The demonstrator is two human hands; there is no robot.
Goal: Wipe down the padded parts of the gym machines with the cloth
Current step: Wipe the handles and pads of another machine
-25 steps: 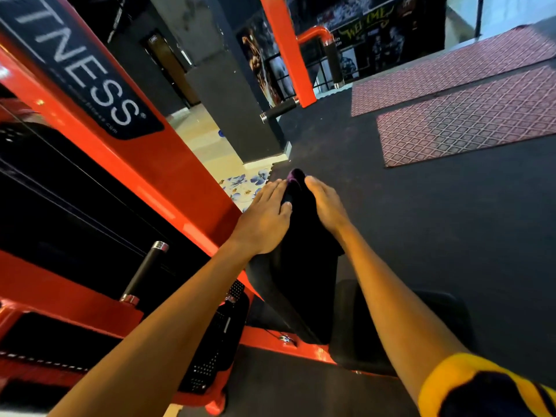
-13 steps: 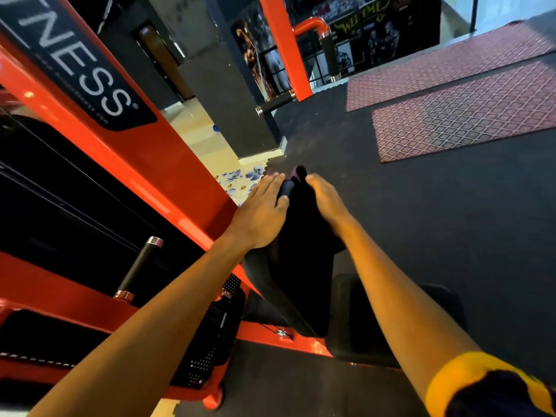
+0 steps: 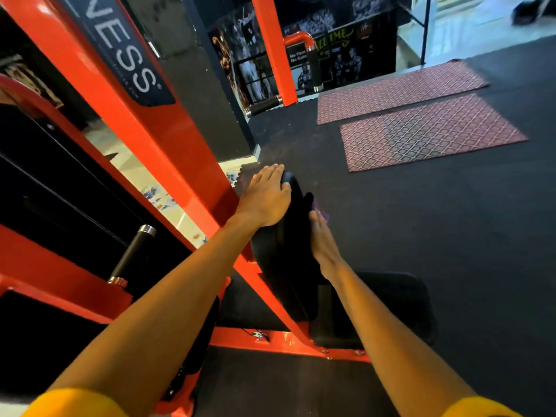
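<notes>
The black back pad [image 3: 288,260] of an orange gym machine stands upright in the middle of the view, with the black seat pad [image 3: 400,302] below it. My left hand [image 3: 266,200] rests flat on the pad's top left edge, fingers straight. My right hand [image 3: 322,239] presses a purple cloth [image 3: 321,212] flat against the pad's right face. Only a small bit of cloth shows past my fingertips.
The slanted orange frame beam [image 3: 168,152] runs close along the left of the pad. A black handle [image 3: 132,254] sticks up at lower left. Two red patterned mats [image 3: 427,133] lie on the dark rubber floor at the right. Another orange post [image 3: 270,49] stands behind.
My right hand has slid with the cloth down from the top of the back pad along its right face. My left hand stays at the top edge.
</notes>
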